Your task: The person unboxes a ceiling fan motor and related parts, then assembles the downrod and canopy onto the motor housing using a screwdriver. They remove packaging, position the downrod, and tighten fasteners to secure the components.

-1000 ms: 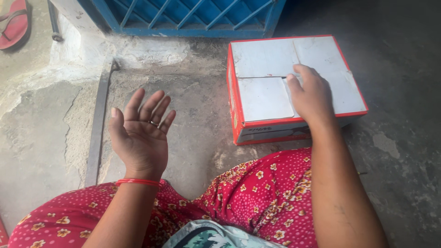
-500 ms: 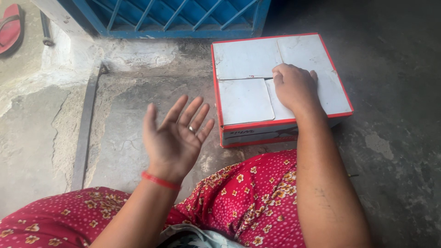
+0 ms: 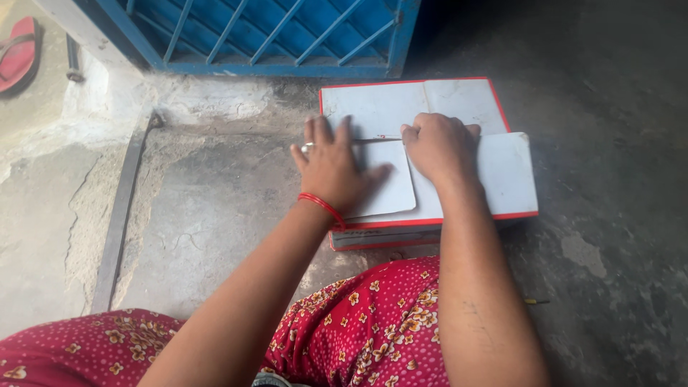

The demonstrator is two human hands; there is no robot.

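I note a blue metal gate (image 3: 279, 36) across the top, its bars slanting. A red sandal (image 3: 18, 46) lies at the upper left on the pale cracked concrete floor (image 3: 57, 215). A dark metal strip (image 3: 118, 222) runs down the floor. Red flowered cloth (image 3: 373, 330) fills the lower edge.

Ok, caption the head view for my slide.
Left hand and right hand press on the flaps of a red-edged white box on a concrete floor.
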